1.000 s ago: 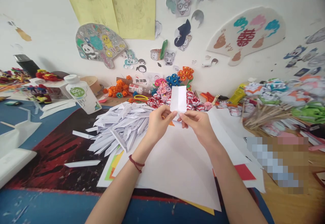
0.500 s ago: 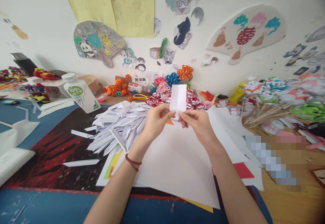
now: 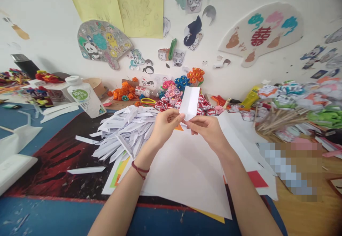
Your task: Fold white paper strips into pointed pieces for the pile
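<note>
Head view, paper [image 3: 190, 102]: you hold the small white piece up in front of you, above the large sheets [image 3: 187, 168], a lengthwise crease down its middle and its top leaning to the right.
Left hand [image 3: 167, 125]: your thumb and bent fingers are closed on its lower left corner.
Right hand [image 3: 207, 127]: your thumb and forefinger are pinched together at its bottom edge, just beside your left fingertips; the other fingers curl beneath.
Paper and fingers: most of it stands free above your fingertips, and only the low end lies between them; your fingers hide part of that end.
Bracelet [image 3: 140, 170]: dark red, around your left wrist.
Pile [image 3: 124, 132]: folded white strips, heaped just left of your left hand.
Loose strips: one [image 3: 86, 170] lies on the black and red mat [image 3: 60, 159], near the pile.
Bottle [image 3: 87, 98]: white, tilted, behind the mat's left side.
Flowers [image 3: 165, 104]: red and white, behind the paper.
Sticks [image 3: 278, 121]: bundled, well to the right of your right hand.
</note>
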Motion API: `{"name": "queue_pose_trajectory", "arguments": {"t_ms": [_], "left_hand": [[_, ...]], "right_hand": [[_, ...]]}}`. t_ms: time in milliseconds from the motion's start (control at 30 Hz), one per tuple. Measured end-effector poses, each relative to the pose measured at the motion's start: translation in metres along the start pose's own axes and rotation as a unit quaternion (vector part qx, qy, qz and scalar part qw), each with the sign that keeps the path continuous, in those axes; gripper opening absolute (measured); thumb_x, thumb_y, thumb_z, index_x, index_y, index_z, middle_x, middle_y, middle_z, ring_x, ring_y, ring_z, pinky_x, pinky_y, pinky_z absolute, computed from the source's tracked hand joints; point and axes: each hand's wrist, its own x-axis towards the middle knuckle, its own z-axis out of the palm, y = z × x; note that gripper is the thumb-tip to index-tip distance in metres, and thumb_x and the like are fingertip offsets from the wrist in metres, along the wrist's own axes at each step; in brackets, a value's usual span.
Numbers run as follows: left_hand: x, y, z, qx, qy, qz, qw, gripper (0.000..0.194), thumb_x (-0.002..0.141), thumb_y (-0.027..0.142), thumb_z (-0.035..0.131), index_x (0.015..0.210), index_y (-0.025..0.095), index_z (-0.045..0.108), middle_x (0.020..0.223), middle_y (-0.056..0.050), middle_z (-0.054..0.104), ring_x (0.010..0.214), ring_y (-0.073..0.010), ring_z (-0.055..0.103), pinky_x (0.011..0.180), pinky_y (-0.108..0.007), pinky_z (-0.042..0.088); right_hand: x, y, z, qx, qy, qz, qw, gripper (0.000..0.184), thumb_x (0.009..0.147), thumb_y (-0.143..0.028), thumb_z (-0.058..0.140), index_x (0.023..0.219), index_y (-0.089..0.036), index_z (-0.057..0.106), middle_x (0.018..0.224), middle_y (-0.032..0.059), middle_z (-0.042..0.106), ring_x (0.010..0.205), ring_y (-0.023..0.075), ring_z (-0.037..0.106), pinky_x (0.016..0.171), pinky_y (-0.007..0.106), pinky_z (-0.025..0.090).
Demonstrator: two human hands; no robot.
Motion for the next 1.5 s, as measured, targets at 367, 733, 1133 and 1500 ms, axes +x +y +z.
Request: {"name": "queue_pose_trajectory", "arguments": {"t_ms": [367,733,1133,1500], "left_hand": [[0.0003,-0.001,0.0032,0.007,0.019,0.002,1.0,0.025,0.081,0.039,0.06,0.074,0.015,0.06,0.069,-0.001,0.065,0.06,-0.0102,0.055,0.055,-0.021,0.039],[-0.0005,0.001,0.0015,0.01,0.0,-0.009,1.0,0.028,0.081,0.042,0.059,0.078,0.015,0.063,0.071,-0.002,0.066,0.063,-0.0114,0.056,0.056,-0.022,0.04],[-0.0013,0.0008,0.0017,0.008,-0.011,0.012,1.0,0.025,0.08,0.038,0.061,0.077,0.014,0.063,0.072,-0.002,0.063,0.066,-0.0113,0.058,0.059,-0.02,0.042],[-0.0022,0.0026,0.0032,0.016,-0.022,0.013,1.0,0.025,0.082,0.038,0.06,0.078,0.014,0.063,0.073,-0.003,0.064,0.065,-0.0108,0.057,0.057,-0.019,0.042]], "right_hand": [[0.0004,-0.0008,0.0007,-0.007,0.002,0.006,1.0,0.026,0.072,-0.039,0.07,0.082,-0.015,0.072,0.075,0.0058,0.07,0.055,0.0132,0.057,0.053,0.027,0.048],[-0.0008,-0.0011,0.0009,-0.002,0.021,-0.001,1.0,0.021,0.071,-0.035,0.072,0.079,-0.015,0.072,0.073,0.0056,0.07,0.057,0.0134,0.058,0.053,0.026,0.048],[-0.0021,-0.0033,0.001,0.035,0.005,0.004,0.999,0.025,0.07,-0.032,0.076,0.088,-0.016,0.074,0.076,0.0051,0.071,0.061,0.0133,0.057,0.053,0.024,0.047],[-0.0012,-0.0022,0.0,0.046,0.0,0.016,0.999,0.025,0.069,-0.03,0.076,0.089,-0.015,0.073,0.07,0.0033,0.068,0.057,0.0111,0.054,0.052,0.023,0.045]]}}
